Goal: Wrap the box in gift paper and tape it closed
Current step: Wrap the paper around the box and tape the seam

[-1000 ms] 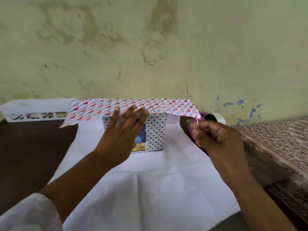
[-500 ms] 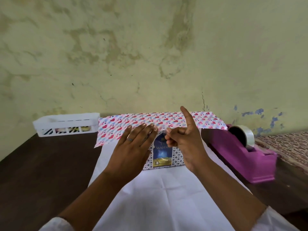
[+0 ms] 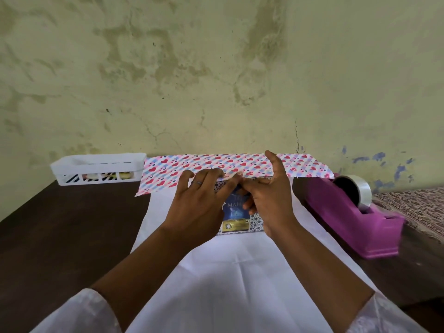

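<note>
Head view, looking fwd and down: a box w/ a blue label and a black-and-white patterned face lies at the center of a dark wooden table, its long axis running left to right, the label side facing the camera. It sits on a sheet of gift paper, white side up toward the camera; the far edge is folded over the box top, showing glossy red and pink hearts on a pale checked ground. The left hand lies on the box's left part, fingers straight and pressing the folded edge down, a ring on one finger. The right hand is at the box's right part, forefinger and thumb tips meeting at the paper's edge next to the left fingertips, one finger sticking up; cannot tell if it holds tape. Both hands hide most of the box. Right of the paper stands a purple plastic tape dispenser w/ a clear roll. At far left, by the wall, is a white slotted plastic basket. The wall is pale green, stained and cracked. A patterned cloth lies at far right. White sleeves at bottom.
</note>
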{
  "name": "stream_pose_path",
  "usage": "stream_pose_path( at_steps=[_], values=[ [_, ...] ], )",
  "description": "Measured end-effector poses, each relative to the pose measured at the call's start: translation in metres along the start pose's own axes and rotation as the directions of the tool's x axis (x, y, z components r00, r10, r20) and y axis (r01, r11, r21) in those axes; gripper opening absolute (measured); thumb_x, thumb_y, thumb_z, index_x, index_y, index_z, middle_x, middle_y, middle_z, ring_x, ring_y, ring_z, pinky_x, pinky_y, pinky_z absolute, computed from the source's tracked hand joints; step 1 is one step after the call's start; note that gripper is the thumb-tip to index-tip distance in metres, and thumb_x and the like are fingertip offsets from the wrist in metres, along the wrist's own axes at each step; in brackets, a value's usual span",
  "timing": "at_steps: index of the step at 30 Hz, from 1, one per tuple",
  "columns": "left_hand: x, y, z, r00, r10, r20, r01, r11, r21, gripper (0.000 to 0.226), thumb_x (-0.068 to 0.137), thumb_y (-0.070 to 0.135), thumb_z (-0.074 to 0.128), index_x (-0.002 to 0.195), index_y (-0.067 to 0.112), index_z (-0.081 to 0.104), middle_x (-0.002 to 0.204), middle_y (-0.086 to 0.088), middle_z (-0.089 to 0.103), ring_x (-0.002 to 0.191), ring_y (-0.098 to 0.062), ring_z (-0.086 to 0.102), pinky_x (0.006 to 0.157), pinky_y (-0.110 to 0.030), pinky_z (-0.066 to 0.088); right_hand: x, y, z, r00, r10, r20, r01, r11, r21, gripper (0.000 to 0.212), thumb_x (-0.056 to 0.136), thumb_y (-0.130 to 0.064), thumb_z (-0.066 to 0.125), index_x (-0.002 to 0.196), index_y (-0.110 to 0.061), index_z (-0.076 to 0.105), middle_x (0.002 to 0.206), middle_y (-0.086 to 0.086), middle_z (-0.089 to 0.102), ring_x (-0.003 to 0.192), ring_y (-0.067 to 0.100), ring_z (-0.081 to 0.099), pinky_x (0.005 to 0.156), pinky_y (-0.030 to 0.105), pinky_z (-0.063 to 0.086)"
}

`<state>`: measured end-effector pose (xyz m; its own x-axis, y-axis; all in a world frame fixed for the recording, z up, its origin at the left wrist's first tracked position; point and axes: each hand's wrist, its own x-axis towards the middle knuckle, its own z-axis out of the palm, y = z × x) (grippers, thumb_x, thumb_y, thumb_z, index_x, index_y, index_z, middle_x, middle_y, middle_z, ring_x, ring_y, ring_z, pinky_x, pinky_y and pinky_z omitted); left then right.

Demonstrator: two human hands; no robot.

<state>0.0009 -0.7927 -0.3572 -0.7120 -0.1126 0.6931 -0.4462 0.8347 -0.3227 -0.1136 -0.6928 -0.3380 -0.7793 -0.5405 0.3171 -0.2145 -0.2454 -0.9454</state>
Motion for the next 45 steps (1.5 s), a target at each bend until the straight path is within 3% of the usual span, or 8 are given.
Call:
stream_pose_path(
  at_steps=[5, 12, 19, 25, 34, 39, 42, 45],
  values=[
    [0.008, 0.001, -0.008, 0.999, -0.027, 0.022, 0.028, 0.999, -0.047, 0.068, 0.051, 0.029, 0.072, 0.118, 0.023, 0.061, 0.105, -0.008, 0.062, 0.094, -0.03, 0.062, 0.084, -0.051, 0.041, 0.007, 0.01, 0.003, 0.999, 0.0, -0.036, -0.002, 0.999, -0.045, 0.07, 0.079, -0.012, 0.071, 0.136, -0.035, 0.036, 0.098, 0.017, 0.069, 0.063, 0.022, 0.058, 0.052, 0.026, 0.043],
    [0.026, -0.002, -0.021, 0.988, -0.075, 0.136, 0.097, 0.981, -0.166, 0.058, 0.065, 0.029, 0.044, 0.121, 0.031, 0.059, 0.109, -0.003, 0.056, 0.103, -0.028, 0.053, 0.083, -0.038, 0.014, 0.004, 0.021, 0.003, 0.988, -0.142, -0.061, 0.123, 0.961, -0.249, 0.065, 0.087, -0.006, 0.06, 0.137, -0.037, 0.031, 0.083, 0.011, 0.066, 0.064, 0.021, 0.061, 0.055, 0.039, 0.055],
    [0.031, -0.004, -0.016, 0.996, -0.085, -0.034, 0.075, 0.972, -0.223, 0.037, 0.083, 0.044, 0.038, 0.092, 0.031, 0.071, 0.097, 0.005, 0.062, 0.099, -0.024, 0.057, 0.082, -0.037, 0.018, 0.0, 0.015, 0.002, 0.982, -0.189, -0.031, 0.157, 0.889, -0.429, 0.073, 0.083, -0.022, 0.068, 0.14, -0.027, 0.023, 0.097, 0.008, 0.07, 0.09, 0.026, 0.066, 0.08, 0.041, 0.054],
    [0.046, 0.003, -0.006, 0.99, -0.12, -0.071, 0.095, 0.956, -0.277, 0.013, 0.079, 0.037, 0.068, 0.079, 0.025, 0.065, 0.088, 0.005, 0.061, 0.097, -0.024, 0.055, 0.08, -0.035, 0.016, -0.003, 0.015, -0.014, 0.986, -0.168, -0.005, 0.132, 0.793, -0.594, 0.091, 0.082, -0.019, 0.068, 0.148, -0.02, 0.005, 0.075, 0.001, 0.065, 0.074, 0.027, 0.064, 0.065, 0.037, 0.05],
    [0.009, 0.013, 0.005, 0.995, -0.088, 0.056, 0.096, 0.983, -0.159, 0.096, 0.049, 0.043, 0.089, 0.132, 0.018, 0.047, 0.132, -0.007, 0.052, 0.123, -0.032, 0.048, 0.096, -0.049, 0.025, -0.025, 0.009, -0.046, 0.962, -0.261, 0.082, 0.251, 0.72, -0.647, 0.067, 0.079, -0.013, 0.072, 0.134, -0.017, 0.033, 0.068, -0.004, 0.061, 0.069, 0.018, 0.061, 0.065, 0.033, 0.048],
    [-0.004, 0.009, 0.004, 0.998, -0.052, 0.043, 0.055, 0.995, -0.082, 0.098, 0.048, 0.034, 0.092, 0.133, 0.015, 0.048, 0.129, -0.009, 0.057, 0.119, -0.031, 0.054, 0.101, -0.051, 0.03, -0.042, -0.002, -0.061, 0.921, -0.169, 0.351, 0.378, 0.607, -0.7, 0.029, 0.079, -0.029, 0.073, 0.101, -0.028, 0.054, 0.082, -0.011, 0.06, 0.069, 0.003, 0.054, 0.06, 0.022, 0.04],
    [-0.004, 0.016, -0.003, 0.99, -0.083, 0.114, 0.096, 0.989, -0.112, 0.094, 0.06, 0.033, 0.087, 0.14, 0.017, 0.04, 0.139, -0.007, 0.049, 0.129, -0.029, 0.045, 0.105, -0.052, 0.027, -0.06, 0.007, -0.069, 0.856, -0.032, 0.516, 0.443, 0.559, -0.701, 0.033, 0.08, -0.041, 0.069, 0.107, -0.028, 0.056, 0.107, -0.014, 0.057, 0.093, 0.0, 0.051, 0.08, 0.02, 0.044],
    [-0.007, 0.021, -0.005, 0.987, -0.118, 0.105, 0.134, 0.978, -0.157, 0.093, 0.06, 0.032, 0.087, 0.139, 0.02, 0.04, 0.138, -0.006, 0.049, 0.129, -0.029, 0.044, 0.105, -0.042, 0.015, -0.065, 0.008, -0.075, 0.853, -0.15, 0.5, 0.499, 0.515, -0.697, 0.032, 0.08, -0.036, 0.07, 0.108, -0.024, 0.059, 0.11, -0.011, 0.056, 0.106, 0.011, 0.052, 0.087, 0.03, 0.046]
  ],
)
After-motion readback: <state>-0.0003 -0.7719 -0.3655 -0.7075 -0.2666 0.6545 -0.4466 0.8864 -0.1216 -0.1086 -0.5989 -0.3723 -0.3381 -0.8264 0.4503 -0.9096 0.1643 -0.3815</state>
